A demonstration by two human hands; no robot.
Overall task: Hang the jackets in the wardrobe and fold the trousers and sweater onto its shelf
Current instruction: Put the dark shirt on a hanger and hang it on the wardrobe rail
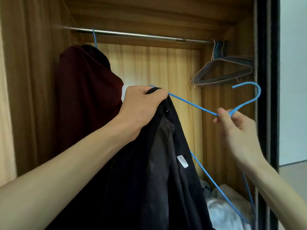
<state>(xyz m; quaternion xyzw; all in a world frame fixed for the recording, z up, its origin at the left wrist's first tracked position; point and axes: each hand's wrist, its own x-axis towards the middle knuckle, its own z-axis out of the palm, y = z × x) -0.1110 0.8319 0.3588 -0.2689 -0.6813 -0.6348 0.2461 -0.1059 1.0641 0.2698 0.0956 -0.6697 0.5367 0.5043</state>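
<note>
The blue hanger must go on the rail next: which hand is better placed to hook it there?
The right hand, probably. It pinches the blue hanger just below its free hook, while the left hand grips the black jacket on it.

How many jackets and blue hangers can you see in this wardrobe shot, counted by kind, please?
Jackets: 2, the maroon jacket hanging on the rail and the black jacket gripped by the left hand.
Blue hangers: 2, one under the maroon jacket, one pinched by the right hand.
Total: 4.
The bunched grey hangers are too tangled to count.
</note>
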